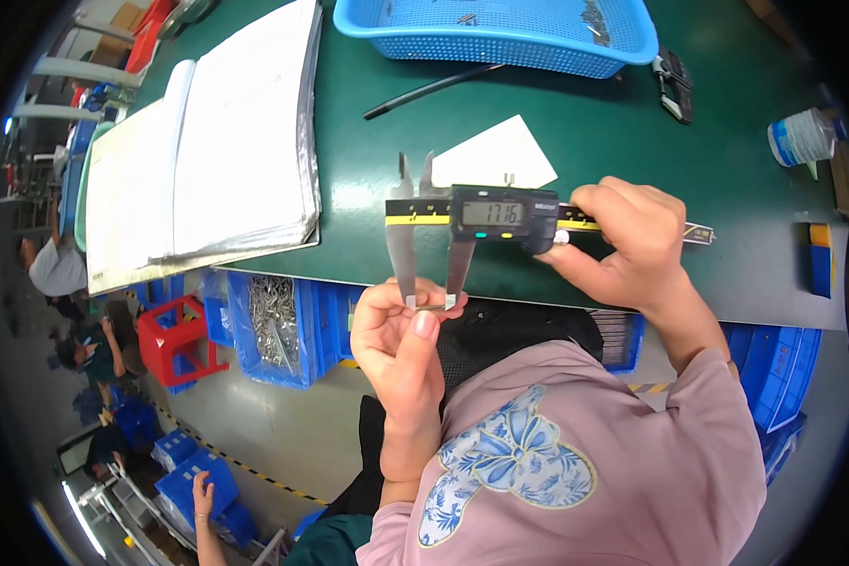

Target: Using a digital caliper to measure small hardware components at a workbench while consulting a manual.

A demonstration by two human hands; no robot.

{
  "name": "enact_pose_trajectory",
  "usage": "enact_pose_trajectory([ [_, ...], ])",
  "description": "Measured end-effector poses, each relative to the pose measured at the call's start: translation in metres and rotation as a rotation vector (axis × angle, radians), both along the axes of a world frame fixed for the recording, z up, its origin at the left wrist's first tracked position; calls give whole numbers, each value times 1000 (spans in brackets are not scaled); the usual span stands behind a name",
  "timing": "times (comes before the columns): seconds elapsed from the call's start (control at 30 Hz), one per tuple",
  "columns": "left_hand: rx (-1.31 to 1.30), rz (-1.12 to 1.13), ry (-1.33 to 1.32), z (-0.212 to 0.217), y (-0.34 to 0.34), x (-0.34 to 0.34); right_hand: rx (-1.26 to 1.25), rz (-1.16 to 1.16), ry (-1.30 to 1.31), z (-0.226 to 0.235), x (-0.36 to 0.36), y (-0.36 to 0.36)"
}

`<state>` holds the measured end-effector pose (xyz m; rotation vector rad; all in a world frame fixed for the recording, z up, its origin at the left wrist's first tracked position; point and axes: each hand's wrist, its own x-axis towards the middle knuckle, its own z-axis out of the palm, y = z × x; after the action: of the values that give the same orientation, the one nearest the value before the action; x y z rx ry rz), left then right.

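Observation:
My right hand [623, 241] grips a digital caliper [500, 213] by its sliding head and beam, thumb low on the thumb roller. The caliper lies level, with its long jaws pointing down toward me and its display lit. Between the jaw tips sits a small thin metal pin [431, 307]. My left hand [401, 344] pinches that pin between thumb and fingers, just at the jaws. Most of the pin is hidden by the fingertips. Beyond the caliper a white slip of paper [495, 156] lies on the green table [368, 170].
An open binder of papers [241, 132] lies at the left, a black pen [429, 91] beyond the caliper. At the back stand a blue basket [500, 47] with small metal parts and a micrometer [673, 87]. Below the table edge, a blue bin [274, 325] holds metal pieces beside a red stool [179, 340].

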<state>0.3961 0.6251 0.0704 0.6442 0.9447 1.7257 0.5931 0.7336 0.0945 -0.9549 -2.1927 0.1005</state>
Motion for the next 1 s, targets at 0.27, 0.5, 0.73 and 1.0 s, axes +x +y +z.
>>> enact_pose_trajectory([
  [0.27, -5, 15, -38, -3, -2, 1, -29, 16, 19, -2, 0, 0],
  [0.5, -22, -14, -75, -8, -3, 0, -33, 10, -12, -5, 1, -1],
  [0.73, -24, -59, -115, -15, 0, -1, -82, 1, -61, -3, 1, 2],
  [1.0, -68, -99, -120, -22, 3, -3, -131, 2, -46, -8, 1, 4],
])
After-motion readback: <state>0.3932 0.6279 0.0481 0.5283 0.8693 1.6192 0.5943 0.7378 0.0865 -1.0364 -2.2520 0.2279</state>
